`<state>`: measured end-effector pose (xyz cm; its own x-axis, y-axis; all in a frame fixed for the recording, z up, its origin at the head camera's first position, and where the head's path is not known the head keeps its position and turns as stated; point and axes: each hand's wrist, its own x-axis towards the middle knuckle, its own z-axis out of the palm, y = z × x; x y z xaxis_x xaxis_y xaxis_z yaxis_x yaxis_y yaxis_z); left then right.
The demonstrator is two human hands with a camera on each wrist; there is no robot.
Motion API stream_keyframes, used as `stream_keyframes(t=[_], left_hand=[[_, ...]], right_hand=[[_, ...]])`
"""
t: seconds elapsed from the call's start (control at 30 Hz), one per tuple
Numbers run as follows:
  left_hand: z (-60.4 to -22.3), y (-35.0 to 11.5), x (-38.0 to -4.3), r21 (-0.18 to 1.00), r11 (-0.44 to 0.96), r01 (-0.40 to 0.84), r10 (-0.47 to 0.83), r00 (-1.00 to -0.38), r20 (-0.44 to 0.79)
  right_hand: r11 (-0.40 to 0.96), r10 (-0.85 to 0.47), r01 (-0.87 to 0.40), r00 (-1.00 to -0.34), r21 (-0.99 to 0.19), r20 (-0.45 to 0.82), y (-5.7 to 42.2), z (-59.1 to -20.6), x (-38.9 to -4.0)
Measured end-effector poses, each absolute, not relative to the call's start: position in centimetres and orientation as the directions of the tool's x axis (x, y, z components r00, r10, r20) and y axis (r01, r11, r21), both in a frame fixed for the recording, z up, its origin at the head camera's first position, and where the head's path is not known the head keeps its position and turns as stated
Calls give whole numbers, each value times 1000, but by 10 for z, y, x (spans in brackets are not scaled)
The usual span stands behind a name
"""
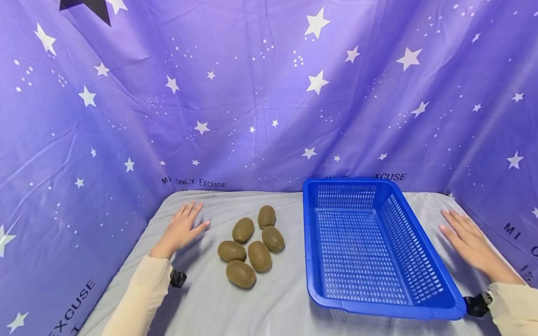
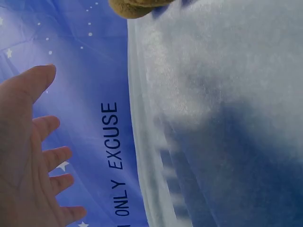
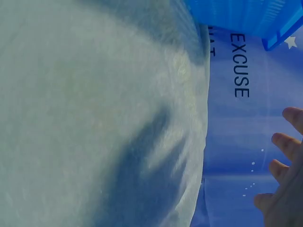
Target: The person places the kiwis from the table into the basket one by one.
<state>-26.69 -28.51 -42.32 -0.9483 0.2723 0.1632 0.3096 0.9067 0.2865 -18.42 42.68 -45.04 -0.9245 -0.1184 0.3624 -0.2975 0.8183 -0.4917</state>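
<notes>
Several brown kiwifruit lie in a loose cluster on the grey cloth, between the left hand and the basket. To their left my left hand is held over the cloth, palm down, fingers straight and spread, holding nothing. The left wrist view shows that hand with a bit of a kiwifruit at the top edge. A blue plastic basket with slotted walls stands right of the kiwifruit, nothing inside it. Beyond its right side my right hand is extended with straight fingers, also holding nothing.
Grey cloth covers the table. Purple curtains printed with white stars and lettering hang behind it and at both sides. Dark wrist cameras sit on both wrists, the right one close by the basket's near right corner.
</notes>
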Motion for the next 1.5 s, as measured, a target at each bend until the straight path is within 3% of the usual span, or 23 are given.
stream_keyframes(t=[0.43, 0.83, 1.2, 1.5], left_hand=[[-429, -272, -254, 310, 876, 370, 315, -925, 214], [-435, -260, -246, 385, 819, 425, 355, -903, 241], [-450, -249, -238, 495, 740, 456, 380, -890, 252], [-457, -241, -233, 566, 694, 446, 370, -894, 252]], right_hand=[[658, -155, -427, -883, -620, 443, 409, -444, -170], [612, -152, -424, -892, -667, 427, 398, -445, -173], [571, -145, -326, -943, -753, 299, 385, -445, -166], [539, -166, -343, -939, -770, 301, 381, -446, -167]])
